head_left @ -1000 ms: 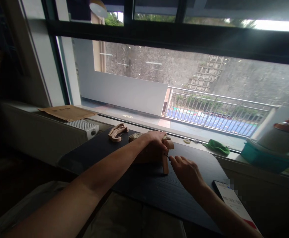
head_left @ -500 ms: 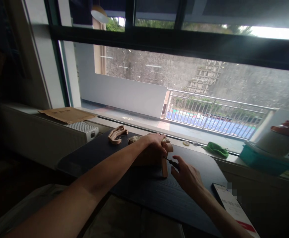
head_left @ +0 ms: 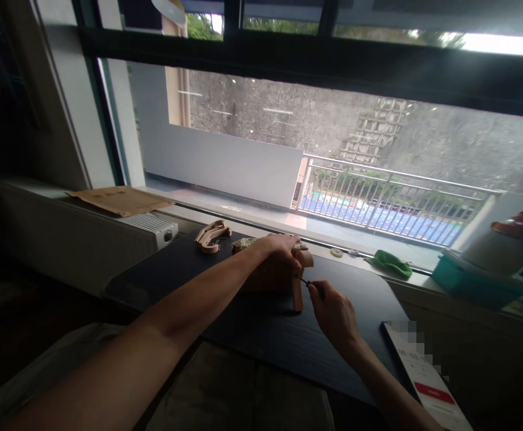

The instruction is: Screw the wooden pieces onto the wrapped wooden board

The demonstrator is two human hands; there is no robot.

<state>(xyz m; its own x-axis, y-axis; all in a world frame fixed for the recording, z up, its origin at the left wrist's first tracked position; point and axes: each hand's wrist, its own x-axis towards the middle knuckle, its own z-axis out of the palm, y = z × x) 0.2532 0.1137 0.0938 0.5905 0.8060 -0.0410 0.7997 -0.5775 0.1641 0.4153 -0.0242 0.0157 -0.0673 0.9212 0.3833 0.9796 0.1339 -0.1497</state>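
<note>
On the dark table (head_left: pixel 252 335) stands a wooden piece (head_left: pixel 298 296) with a curved top end and an upright leg, joined to a brown box-like body largely hidden by my left arm. My left hand (head_left: pixel 283 248) lies over its top, fingers wrapped round the curved end. My right hand (head_left: pixel 336 308) is closed round a small dark-handled screwdriver (head_left: pixel 307 283). The screwdriver's thin shaft points left, and its tip meets the side of the wooden leg just below my left fingers.
Curved wooden parts (head_left: pixel 212 236) lie at the table's back left. A phone (head_left: pixel 427 377) rests at the right edge. Along the windowsill are a tape roll (head_left: pixel 336 252), a green cloth (head_left: pixel 389 264) and a teal box (head_left: pixel 472 278). A brown envelope (head_left: pixel 120 199) lies at left.
My right fingers, spread apart before, have closed round the screwdriver's handle. My left hand keeps its hold on the wooden piece. The whole view has shifted slightly.
</note>
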